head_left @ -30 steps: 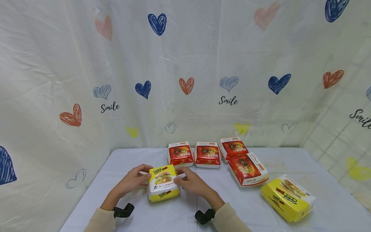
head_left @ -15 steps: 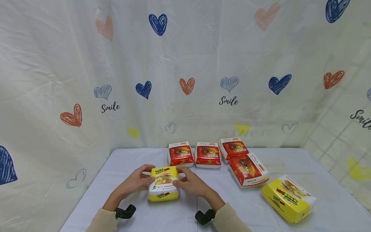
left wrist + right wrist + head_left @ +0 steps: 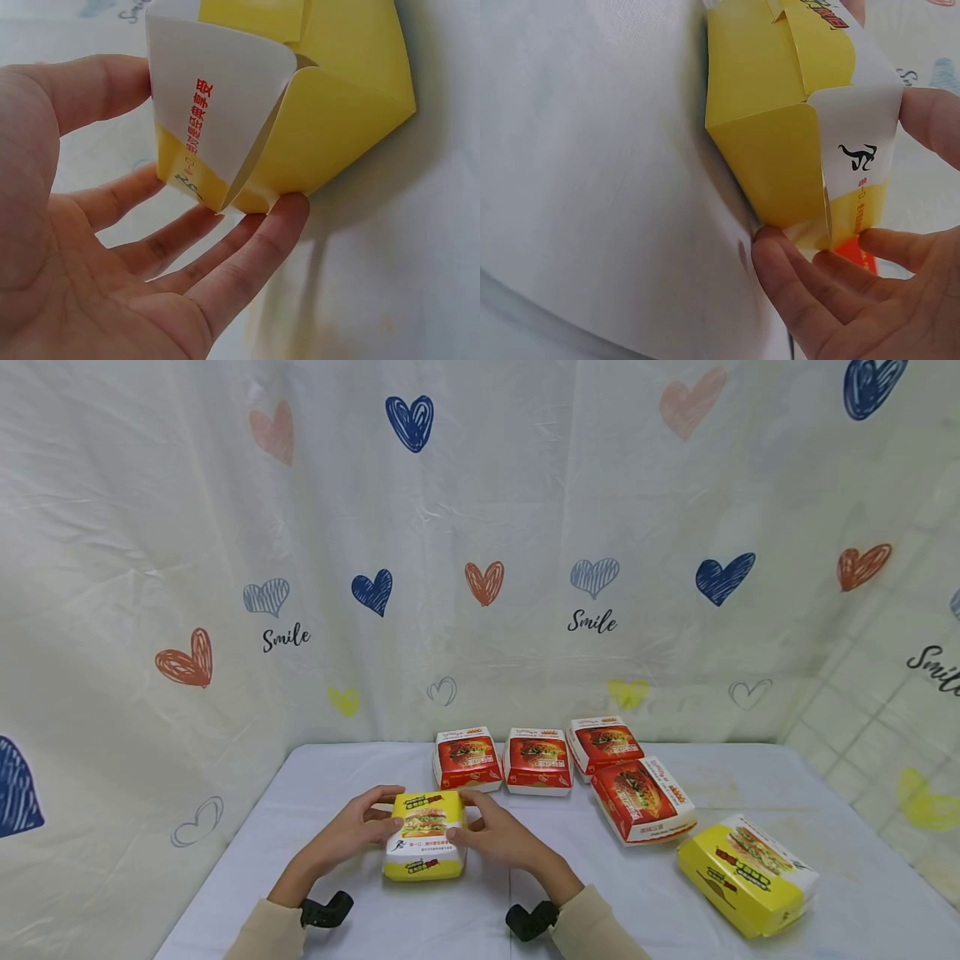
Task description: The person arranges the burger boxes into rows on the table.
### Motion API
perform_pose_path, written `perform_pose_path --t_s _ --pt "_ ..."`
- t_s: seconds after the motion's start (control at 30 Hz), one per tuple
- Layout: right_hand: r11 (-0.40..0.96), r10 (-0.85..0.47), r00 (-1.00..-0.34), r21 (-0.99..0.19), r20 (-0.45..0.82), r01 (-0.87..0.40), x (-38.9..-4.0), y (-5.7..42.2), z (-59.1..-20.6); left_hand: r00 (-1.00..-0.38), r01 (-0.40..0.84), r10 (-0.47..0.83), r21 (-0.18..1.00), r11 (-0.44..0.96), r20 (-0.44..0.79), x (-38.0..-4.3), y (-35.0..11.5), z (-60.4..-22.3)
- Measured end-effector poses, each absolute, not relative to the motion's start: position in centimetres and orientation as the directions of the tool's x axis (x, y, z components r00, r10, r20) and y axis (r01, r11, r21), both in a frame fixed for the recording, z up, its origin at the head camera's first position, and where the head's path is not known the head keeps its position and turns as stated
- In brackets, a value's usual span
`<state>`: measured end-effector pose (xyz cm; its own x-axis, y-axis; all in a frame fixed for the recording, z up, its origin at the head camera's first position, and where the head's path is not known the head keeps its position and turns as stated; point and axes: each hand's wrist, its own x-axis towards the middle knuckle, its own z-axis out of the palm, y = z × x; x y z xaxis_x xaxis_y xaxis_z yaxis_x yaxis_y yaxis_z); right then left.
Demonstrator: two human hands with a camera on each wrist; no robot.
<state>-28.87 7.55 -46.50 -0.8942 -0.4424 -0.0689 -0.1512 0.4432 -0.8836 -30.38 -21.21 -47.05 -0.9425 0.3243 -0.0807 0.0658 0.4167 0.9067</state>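
A yellow-and-white burger box [image 3: 424, 833] with a sandwich picture on its lid sits on the white cloth, left of the middle in the head view. My left hand [image 3: 358, 827] grips its left side, thumb near the top edge. On the opposite side my right hand [image 3: 497, 832] holds it the same way. In the left wrist view the fingertips [image 3: 291, 206] press low on the box's far corner, the thumb up at the lid edge. The right wrist view shows the closed side flaps [image 3: 772, 169] of the box, with fingers along its lower edge.
Behind stand red-and-white burger boxes, one at the left [image 3: 468, 760], one beside it [image 3: 537, 762], and two overlapping further right [image 3: 643, 800]. A second yellow burger box [image 3: 748, 875] lies at an angle on the right. A curtain [image 3: 480, 527] printed with hearts hangs behind the table.
The yellow box between my hands has turned slightly to sit squarer and shifted a little right at its far edge. My left hand has moved slightly right with it. The other boxes have stayed put.
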Motion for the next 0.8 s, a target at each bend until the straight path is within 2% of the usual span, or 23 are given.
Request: perform_pose_path --t_s 0.37,0.8 --pt "0.454 -0.463 -0.884 -0.874 -0.062 -0.176 -29.26 7.88 -46.84 -0.951 0.073 0.303 0.908 0.412 -0.061 -30.13 -20.55 -46.93" --pt "0.455 -0.483 -0.873 -0.871 -0.069 -0.182 -29.28 8.11 -46.64 -0.941 0.089 0.335 0.911 0.402 -0.056 -30.00 -20.56 -46.71"
